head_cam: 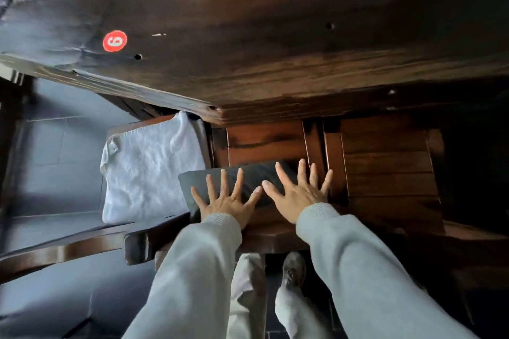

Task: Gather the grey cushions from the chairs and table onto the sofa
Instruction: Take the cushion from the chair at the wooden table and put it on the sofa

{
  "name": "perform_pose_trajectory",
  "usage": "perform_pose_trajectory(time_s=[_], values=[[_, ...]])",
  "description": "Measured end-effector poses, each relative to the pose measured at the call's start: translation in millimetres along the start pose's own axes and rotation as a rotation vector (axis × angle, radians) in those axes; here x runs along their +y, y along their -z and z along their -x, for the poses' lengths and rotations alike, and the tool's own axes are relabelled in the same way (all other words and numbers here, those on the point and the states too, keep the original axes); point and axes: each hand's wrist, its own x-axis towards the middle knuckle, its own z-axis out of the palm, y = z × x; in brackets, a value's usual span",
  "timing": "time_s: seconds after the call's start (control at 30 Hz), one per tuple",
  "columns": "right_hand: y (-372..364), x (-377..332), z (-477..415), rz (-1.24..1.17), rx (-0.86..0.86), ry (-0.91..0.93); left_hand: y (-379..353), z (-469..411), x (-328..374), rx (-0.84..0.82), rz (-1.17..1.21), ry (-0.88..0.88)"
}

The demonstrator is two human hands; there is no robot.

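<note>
A dark grey cushion (242, 179) lies on the wooden chair seat (264, 140) just below the table edge. My left hand (225, 201) and my right hand (297, 195) hover flat over it, fingers spread wide, holding nothing. Whether the palms touch the cushion I cannot tell. A lighter grey cushion (148, 170) rests on the neighbouring chair seat to the left, apart from both hands. No sofa is in view.
A dark wooden table (275, 49) with a red round number sticker (114, 41) fills the upper half. Another wooden chair (385, 168) stands at the right. A chair armrest (82, 250) runs at lower left. My legs and one shoe (294, 267) are below.
</note>
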Motion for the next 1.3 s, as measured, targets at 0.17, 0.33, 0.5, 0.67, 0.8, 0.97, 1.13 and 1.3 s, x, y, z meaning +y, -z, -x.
perform_pose_trajectory(time_s=[0.17,0.33,0.5,0.67,0.8,0.97,1.13,1.3], values=[[-13,16,-62,0.059,-0.212,-0.034,-19,-51,-25,-0.080,-0.143,-0.002],[-49,22,-139,0.074,-0.277,0.021,-34,-120,-39,-0.059,-0.211,0.033],[-62,9,-171,-0.020,-0.192,0.053,-40,-144,-61,0.033,-0.219,-0.042],[-57,6,-174,-0.076,-0.197,0.040,-33,-150,-51,-0.015,-0.185,-0.015],[-36,-3,-159,-0.043,-0.207,0.043,-16,-140,-55,-0.033,-0.085,-0.008],[2,-3,-134,-0.034,-0.285,0.024,22,-117,-55,-0.050,-0.041,-0.083],[76,-14,-69,0.015,-0.153,0.108,90,-36,-57,0.116,-0.039,-0.127],[155,-50,12,0.091,0.009,0.299,154,68,-83,0.322,-0.002,-0.079]])
